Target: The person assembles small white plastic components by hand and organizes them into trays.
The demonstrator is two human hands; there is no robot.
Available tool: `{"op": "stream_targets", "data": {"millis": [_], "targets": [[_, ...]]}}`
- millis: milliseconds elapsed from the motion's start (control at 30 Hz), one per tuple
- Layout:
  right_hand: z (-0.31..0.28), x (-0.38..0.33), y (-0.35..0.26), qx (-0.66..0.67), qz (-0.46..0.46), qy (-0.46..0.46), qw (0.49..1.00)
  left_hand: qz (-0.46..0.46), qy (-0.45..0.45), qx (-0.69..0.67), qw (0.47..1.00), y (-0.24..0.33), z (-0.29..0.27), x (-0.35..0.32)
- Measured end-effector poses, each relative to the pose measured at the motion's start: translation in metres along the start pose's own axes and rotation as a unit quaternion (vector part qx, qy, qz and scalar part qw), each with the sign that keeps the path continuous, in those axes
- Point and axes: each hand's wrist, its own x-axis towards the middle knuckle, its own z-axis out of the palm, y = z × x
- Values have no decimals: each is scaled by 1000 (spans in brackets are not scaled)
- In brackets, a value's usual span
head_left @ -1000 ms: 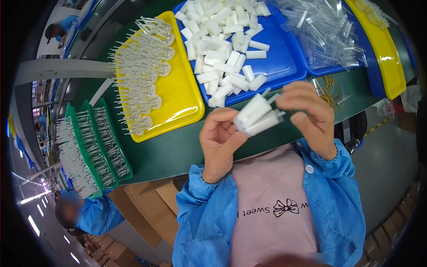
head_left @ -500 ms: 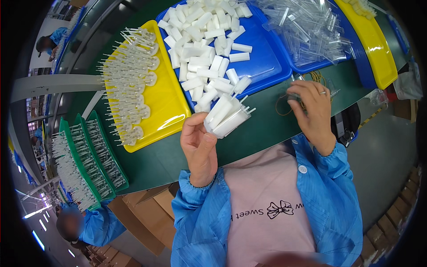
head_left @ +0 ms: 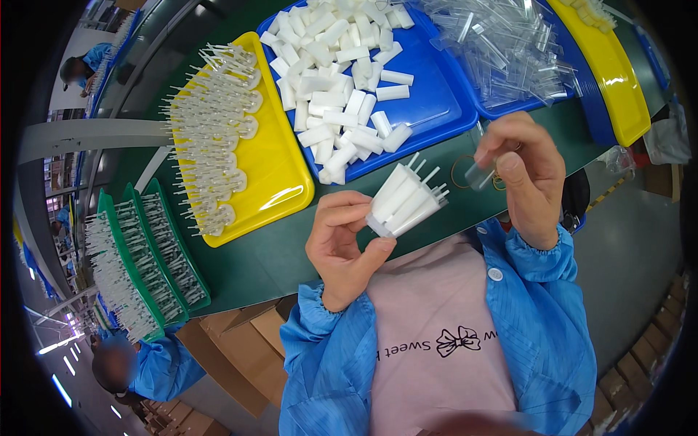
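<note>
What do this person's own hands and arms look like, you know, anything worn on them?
The left hand and right hand are ungloved. The left sleeve and right sleeve are loose and bright blue, with gathered cuffs.

At centre left, a stretch of green tabletop (head_left: 251, 254) left room between the green racks (head_left: 122, 240) and the left hand (head_left: 343, 247). Beyond it, the raised rims of the yellow tray (head_left: 280, 152) and blue tray (head_left: 436, 93) stood in the way. Near the middle, a narrow gap separated the white bundle (head_left: 407, 202) from the clear piece (head_left: 478, 176) in the right hand (head_left: 529, 174).
</note>
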Motion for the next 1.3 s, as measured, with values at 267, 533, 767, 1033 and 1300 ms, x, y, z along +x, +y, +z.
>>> {"op": "stream_targets", "data": {"millis": [267, 533, 767, 1033, 1300], "targets": [[10, 5, 8, 38, 9, 75, 996, 49, -16, 98, 994, 0, 2, -3], [29, 1, 12, 102, 68, 22, 992, 79, -17, 173, 982, 7, 7, -1], [33, 2, 12, 92, 63, 33, 993, 99, -114, 265, 952, 18, 8, 7], [30, 8, 7, 24, 42, -24, 999, 86, -128, 249, 956, 16, 5, 8], [30, 13, 5, -15, 9, -38, 999, 23, -133, 200, 971, 12, 0, 7]]}}
